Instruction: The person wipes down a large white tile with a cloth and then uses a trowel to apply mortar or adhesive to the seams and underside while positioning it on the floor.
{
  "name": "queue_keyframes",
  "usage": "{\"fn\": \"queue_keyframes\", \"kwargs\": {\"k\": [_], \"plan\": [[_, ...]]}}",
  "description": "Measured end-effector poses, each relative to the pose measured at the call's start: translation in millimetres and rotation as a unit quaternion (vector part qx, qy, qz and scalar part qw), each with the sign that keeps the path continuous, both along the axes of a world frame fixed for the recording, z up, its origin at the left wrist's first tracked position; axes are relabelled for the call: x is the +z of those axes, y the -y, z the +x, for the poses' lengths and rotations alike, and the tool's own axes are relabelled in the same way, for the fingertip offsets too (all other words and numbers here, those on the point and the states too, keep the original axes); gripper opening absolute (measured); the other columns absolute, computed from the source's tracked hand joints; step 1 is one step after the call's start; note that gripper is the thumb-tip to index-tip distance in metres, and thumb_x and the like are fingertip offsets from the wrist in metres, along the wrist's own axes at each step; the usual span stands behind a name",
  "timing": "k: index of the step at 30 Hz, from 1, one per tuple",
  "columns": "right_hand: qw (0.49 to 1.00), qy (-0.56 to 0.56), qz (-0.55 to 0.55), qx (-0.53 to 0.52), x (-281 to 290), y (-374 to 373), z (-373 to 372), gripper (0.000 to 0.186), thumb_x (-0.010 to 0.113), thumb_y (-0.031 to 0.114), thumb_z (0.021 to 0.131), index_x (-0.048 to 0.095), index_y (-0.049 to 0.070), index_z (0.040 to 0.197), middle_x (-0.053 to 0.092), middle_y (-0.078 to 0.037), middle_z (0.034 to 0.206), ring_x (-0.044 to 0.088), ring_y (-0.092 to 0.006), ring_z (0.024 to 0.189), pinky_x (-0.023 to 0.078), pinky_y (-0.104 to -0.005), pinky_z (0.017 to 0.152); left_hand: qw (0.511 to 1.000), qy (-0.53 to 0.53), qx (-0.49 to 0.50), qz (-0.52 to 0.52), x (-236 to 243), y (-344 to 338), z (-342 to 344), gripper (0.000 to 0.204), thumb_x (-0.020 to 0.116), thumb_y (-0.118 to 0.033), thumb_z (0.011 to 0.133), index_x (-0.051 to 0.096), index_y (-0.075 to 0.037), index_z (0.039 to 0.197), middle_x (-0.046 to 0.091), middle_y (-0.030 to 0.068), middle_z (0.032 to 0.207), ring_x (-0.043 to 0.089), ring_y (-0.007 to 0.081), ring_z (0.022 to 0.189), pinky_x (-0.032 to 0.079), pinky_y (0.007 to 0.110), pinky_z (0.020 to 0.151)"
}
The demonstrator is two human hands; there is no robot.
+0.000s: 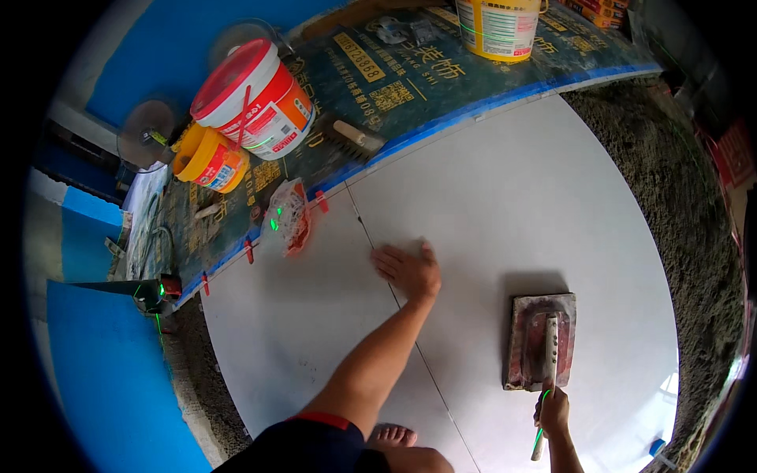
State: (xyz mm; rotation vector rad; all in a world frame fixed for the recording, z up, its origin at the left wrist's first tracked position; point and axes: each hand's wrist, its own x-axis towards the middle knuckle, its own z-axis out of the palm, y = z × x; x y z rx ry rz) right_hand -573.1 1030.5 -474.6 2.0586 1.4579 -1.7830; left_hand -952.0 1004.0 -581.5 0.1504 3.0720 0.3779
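Observation:
My left hand (408, 272) lies flat with its fingers spread on a large pale tile, right over the thin joint (426, 364) between it and the neighbouring tile (512, 213). In my right hand (552, 411) is the white handle of a rectangular tile tamper (520, 343), with a worn red-brown block edged in grey. The block casts a shadow on the tile, and whether it touches is hard to tell. Beyond the left hand, a crumpled clear plastic bag (289, 218) with red pieces inside sits at the tile edge.
Red clips (322, 201) grip the blue-taped edge. Past it, a printed green sheet (347, 87) bears a red-lidded bucket (256, 102), a small yellow bucket (210, 158), a notched trowel (355, 142) and another yellow bucket (501, 27). Rough mortar (646, 165) borders the right side; a laser level (162, 290) stands left.

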Motion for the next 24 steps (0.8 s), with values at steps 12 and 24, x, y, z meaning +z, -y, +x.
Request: {"fn": "queue_keyframes", "kwargs": {"k": [12, 24], "plan": [[0.961, 0.118, 0.095, -0.232, 148.2, -116.6, -2.2, 0.053, 0.038, 0.059, 0.095, 0.045, 0.016, 0.065, 0.038, 0.004, 0.048, 0.036, -0.0088, 0.034, 0.032, -0.0259, 0.031, 0.995, 0.036, 0.058, -0.07, 8.2, -20.0, -1.6, 0.087, 0.033, -0.057, 0.093, 0.008, 0.007, 0.147, 0.004, 0.0308, 0.152, 0.006, 0.0453, 0.142, 0.01, 0.052, 0.115], [0.893, 0.147, 0.138, -0.401, -37.6, -107.6, 69.5, 0.062, 0.035, 0.062, 0.095, 0.044, 0.009, 0.064, 0.036, -0.001, 0.045, 0.036, -0.0155, 0.035, 0.032, -0.0333, 0.034, 0.945, -0.076, -0.318, 0.006, 11.3, -68.7, 2.6, 0.085, 0.046, -0.047, 0.091, 0.016, 0.014, 0.141, 0.012, 0.0336, 0.149, 0.011, 0.0453, 0.141, 0.01, 0.05, 0.115]]}}
